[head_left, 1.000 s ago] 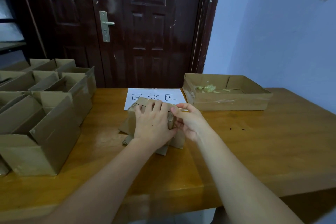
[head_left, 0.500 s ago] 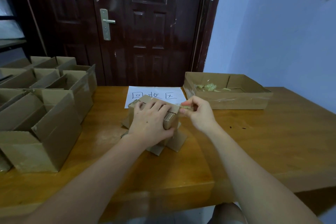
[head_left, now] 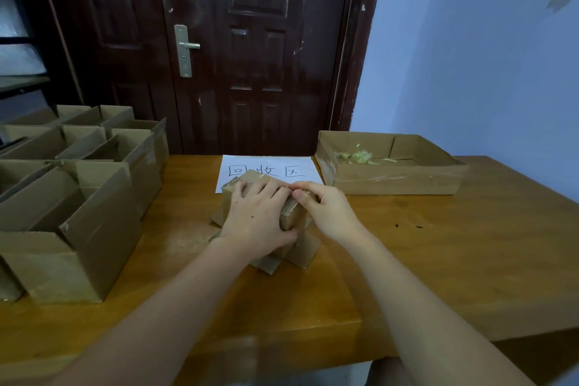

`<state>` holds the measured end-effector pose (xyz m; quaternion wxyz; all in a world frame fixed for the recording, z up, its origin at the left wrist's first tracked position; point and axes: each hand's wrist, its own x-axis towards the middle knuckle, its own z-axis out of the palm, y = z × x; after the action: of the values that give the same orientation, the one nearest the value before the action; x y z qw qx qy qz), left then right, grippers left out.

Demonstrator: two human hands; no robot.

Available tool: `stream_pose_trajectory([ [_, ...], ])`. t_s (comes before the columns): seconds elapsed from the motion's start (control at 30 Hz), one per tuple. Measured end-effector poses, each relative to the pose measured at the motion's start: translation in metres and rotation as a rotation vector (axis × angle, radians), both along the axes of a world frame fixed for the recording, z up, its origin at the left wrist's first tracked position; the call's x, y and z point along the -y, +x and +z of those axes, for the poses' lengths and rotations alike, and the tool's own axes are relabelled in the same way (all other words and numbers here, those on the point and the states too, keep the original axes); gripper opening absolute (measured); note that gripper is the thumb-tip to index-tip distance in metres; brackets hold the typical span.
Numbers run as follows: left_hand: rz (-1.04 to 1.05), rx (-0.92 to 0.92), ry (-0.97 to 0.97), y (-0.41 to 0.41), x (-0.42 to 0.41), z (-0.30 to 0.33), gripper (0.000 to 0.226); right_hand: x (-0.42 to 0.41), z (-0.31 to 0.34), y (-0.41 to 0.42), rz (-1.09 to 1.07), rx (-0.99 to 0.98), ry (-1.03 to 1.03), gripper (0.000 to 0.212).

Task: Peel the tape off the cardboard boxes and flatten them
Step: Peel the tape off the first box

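Dark panelled door (head_left: 260,50) and blue wall back a wooden counter (head_left: 438,260). Head view: at centre frame a small cardboard box (head_left: 293,216) stands on splayed flaps, partly covering a lettered paper sheet (head_left: 269,170). Left hand (head_left: 260,219) presses flat on its top, thumb hooked on the near face; right hand (head_left: 329,210) has fingers (head_left: 302,196) closed in a pinch at the box's upper right corner, apparently on a tape end, though the tape itself is too faint to confirm. Judged light, stiff yet crushable; best braced from above while the tape is pulled along the seam. Open boxes (head_left: 72,213) crowd the left of frame, a shallow tray box (head_left: 391,180) with tape scraps (head_left: 360,156) sits upper right; bare counter lies right and toward the near edge
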<state>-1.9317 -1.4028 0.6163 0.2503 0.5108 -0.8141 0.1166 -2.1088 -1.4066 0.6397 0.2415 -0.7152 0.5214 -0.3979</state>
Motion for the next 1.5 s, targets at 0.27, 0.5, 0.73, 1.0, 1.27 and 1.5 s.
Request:
stream_pose_trajectory([
  [0.27,-0.023,-0.017,-0.004,0.001,0.000,0.000,0.068,-0.007,0.010,0.001,-0.117,-0.148,0.022,0.038],
  [0.5,-0.037,0.023,0.040,0.003,-0.004,0.006,0.072,-0.014,0.034,0.001,-0.120,0.135,0.268,0.022],
  [0.73,-0.045,0.044,0.088,0.012,-0.006,0.008,0.073,0.000,0.033,-0.002,-0.262,-0.510,-0.062,0.023],
  [1.0,-0.056,0.021,0.072,0.014,-0.007,0.005,0.072,-0.004,0.019,0.000,-0.307,-0.328,-0.092,0.019],
  [1.27,-0.074,0.002,0.061,0.017,-0.008,0.004,0.069,-0.016,0.033,-0.017,0.084,0.406,0.440,0.024],
  [1.5,0.034,0.122,0.161,0.006,-0.018,0.022,0.043,-0.020,0.038,-0.004,-0.014,-0.161,0.232,0.039],
])
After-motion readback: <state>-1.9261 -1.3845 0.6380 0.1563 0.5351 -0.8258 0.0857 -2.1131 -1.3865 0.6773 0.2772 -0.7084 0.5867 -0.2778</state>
